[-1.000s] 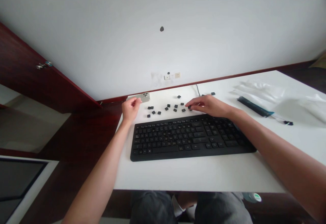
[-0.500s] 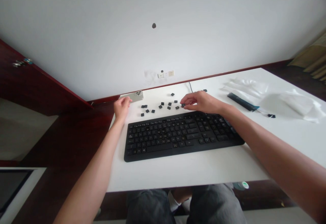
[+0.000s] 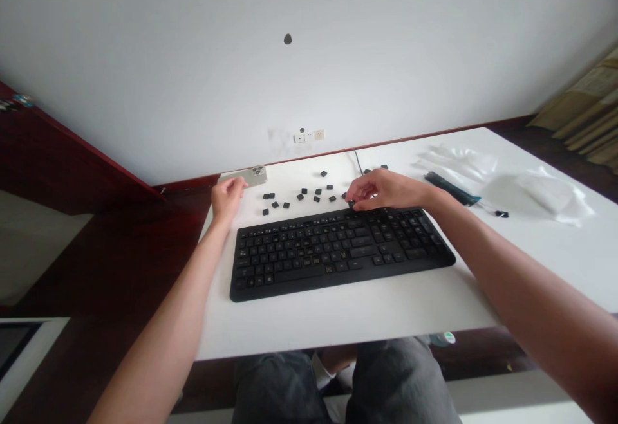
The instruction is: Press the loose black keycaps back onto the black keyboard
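Observation:
My right hand (image 3: 369, 189) is over the back edge of a black keyboard (image 3: 294, 276). Its thumb and fingers pinch a small black keycap (image 3: 351, 204), just above the top row. Loose black keycaps (image 3: 318, 192) lie scattered on the white table behind the keyboard, several of them left of my right hand. Bare sockets (image 3: 308, 260) show among the keys in the keyboard's middle. My left hand (image 3: 228, 197) rests at the table's left edge, fingers curled in, with nothing seen in them. Beside its fingertips lies a phone (image 3: 255, 178), camera side up.
On the right of the white table (image 3: 338, 321) lie a dark strip-shaped packet (image 3: 451, 188) with a small black-ended piece (image 3: 502, 214), and crumpled clear plastic wrapping (image 3: 555, 195). A cable (image 3: 358, 161) runs to the back edge. Behind stands a wall with sockets (image 3: 309, 136).
My right hand has come nearer the keyboard's back edge, bringing the keycap from among the loose ones to just above the top row. My left hand stays by the phone. The view has shifted slightly.

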A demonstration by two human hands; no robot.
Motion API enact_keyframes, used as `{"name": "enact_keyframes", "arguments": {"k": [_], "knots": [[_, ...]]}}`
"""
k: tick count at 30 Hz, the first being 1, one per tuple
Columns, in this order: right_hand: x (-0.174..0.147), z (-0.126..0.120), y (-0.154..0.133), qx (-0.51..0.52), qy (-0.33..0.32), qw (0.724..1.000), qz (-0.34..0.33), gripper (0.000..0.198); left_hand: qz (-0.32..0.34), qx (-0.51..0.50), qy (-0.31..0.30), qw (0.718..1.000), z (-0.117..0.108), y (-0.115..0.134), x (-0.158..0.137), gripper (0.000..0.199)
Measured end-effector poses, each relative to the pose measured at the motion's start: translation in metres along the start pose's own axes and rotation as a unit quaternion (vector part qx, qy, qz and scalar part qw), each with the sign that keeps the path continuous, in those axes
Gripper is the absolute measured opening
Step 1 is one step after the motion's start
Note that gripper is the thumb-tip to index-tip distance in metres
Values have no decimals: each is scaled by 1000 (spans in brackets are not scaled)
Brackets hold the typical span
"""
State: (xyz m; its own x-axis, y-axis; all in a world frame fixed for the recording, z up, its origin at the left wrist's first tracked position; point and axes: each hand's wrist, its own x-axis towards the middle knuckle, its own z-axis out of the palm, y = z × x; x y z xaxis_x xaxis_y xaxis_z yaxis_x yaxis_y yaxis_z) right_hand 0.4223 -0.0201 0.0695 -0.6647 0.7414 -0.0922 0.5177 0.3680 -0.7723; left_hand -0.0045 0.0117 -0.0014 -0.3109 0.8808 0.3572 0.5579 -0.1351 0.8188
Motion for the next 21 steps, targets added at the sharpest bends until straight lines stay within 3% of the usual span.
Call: {"name": "enact_keyframes", "arguments": {"k": [5,11,21], "knots": [[-7,3,-16,7,-41,999,-8,26,4,6,3,1000,1,1,0,26],[-13,38,-54,-46,-125,986,-103,17,4,9,-5,1000,2,-2,1,28],[-11,52,-55,-97,-150,981,-80,11,18,20,-10,1000,2,-1,0,29]]}}
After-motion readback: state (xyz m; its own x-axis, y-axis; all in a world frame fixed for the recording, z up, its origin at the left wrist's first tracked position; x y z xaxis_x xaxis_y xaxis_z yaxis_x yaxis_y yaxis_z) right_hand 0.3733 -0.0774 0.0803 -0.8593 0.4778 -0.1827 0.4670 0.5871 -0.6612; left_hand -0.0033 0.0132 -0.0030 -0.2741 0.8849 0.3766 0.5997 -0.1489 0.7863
